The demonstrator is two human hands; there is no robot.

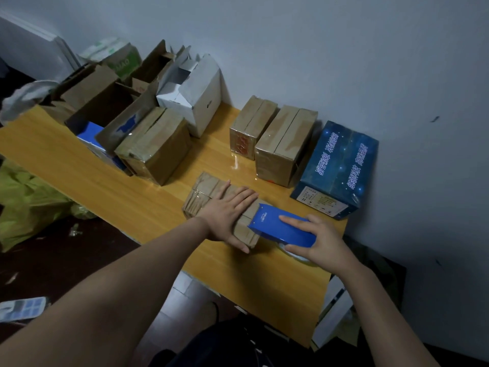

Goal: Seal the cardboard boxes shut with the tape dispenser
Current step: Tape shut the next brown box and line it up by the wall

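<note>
A person's left hand presses flat on a small cardboard box on a wooden table. The right hand grips a blue tape dispenser at the box's near end, with taped boxes behind.

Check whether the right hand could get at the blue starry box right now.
Probably yes: the blue starry box sits close beyond the right hand, nothing between them, though that hand is gripping the tape dispenser.

The tape dispenser is carrying a small white brand word, too blurred to spell. Far up-left of it, a green-and-white carton is showing "MAO". Just behind the dispenser, a dark blue box is bearing white Chinese characters, upside down and unreadable.
</note>
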